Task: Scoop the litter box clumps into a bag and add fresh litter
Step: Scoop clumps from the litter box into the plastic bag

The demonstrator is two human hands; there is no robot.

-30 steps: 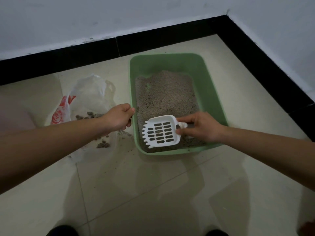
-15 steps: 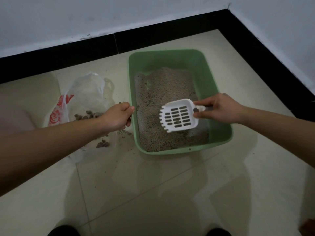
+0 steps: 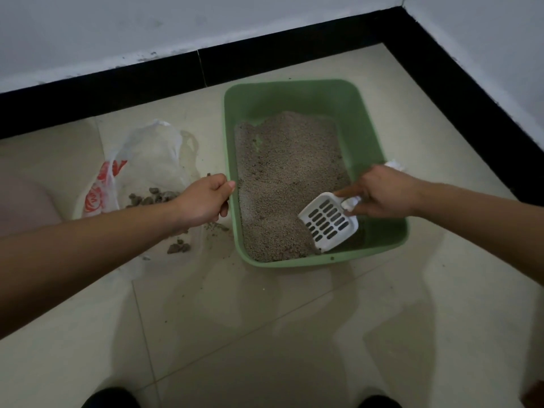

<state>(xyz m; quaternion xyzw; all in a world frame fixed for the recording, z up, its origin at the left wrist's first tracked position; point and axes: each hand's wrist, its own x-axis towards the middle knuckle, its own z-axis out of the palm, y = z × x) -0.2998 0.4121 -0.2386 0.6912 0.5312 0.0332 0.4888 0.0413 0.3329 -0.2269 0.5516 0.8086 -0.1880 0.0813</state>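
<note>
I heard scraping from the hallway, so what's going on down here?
A person is cleaning a green litter box on the tiled floor. The left hand grips the box's left rim, while the right hand holds a white slotted scoop, its front edge dug into the litter near the box's near right corner. A plastic bag lies left of the box with several clumps at its opening.
</note>
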